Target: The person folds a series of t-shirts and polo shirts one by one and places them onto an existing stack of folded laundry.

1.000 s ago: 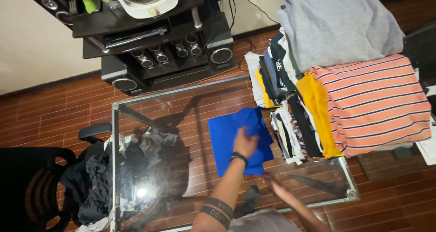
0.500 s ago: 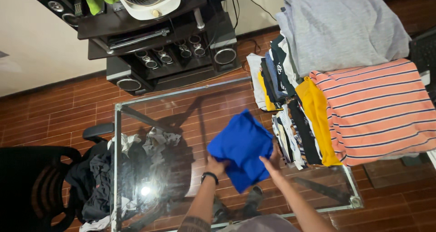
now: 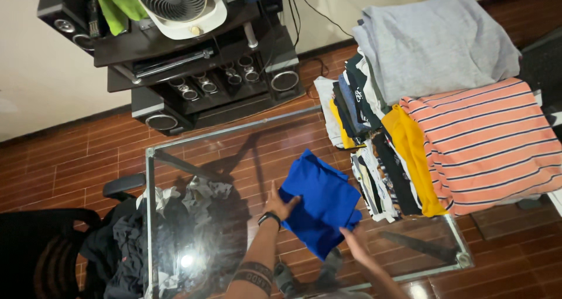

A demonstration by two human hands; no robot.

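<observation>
We grip the folded blue shirt (image 3: 321, 208) with our left hand (image 3: 280, 206) at nine o'clock and right hand (image 3: 353, 238) at five, keeping it neat above the glass bench (image 3: 193, 153).

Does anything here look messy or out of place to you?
Yes. A jumbled heap of dark clothes spills over the glass table's left edge, unlike the neat folded stacks on the right. The blue garment between the left hand and right hand lies askew.

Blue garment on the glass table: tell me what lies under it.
The blue garment lies on the glass table, held by the left hand and right hand. Around it, the wooden floor shows through the glass; whatever lies directly beneath the cloth is covered.
</observation>
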